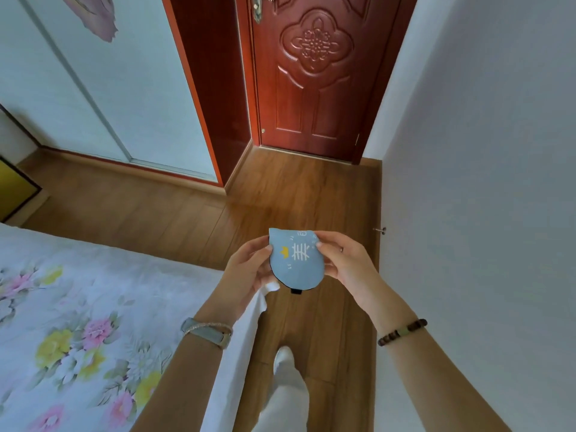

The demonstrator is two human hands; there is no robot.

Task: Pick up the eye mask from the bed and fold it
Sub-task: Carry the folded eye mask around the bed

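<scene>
The eye mask [296,263] is light blue with a white fish-bone print and a small yellow mark, and it has a black back edge. It is folded in half and held up in the air over the wooden floor, past the bed's corner. My left hand [249,269] grips its left side with the thumb on the front. My right hand [339,257] pinches its upper right edge. A short black strap tab [297,290] hangs from the bottom. The bed [78,307] with a white floral sheet lies at the lower left.
A red-brown carved door [314,73] stands shut straight ahead. A pale sliding wardrobe [93,88] fills the left, and a white wall [483,182] runs close on the right. My leg in white trousers [283,391] shows below, over the wooden floor [187,213].
</scene>
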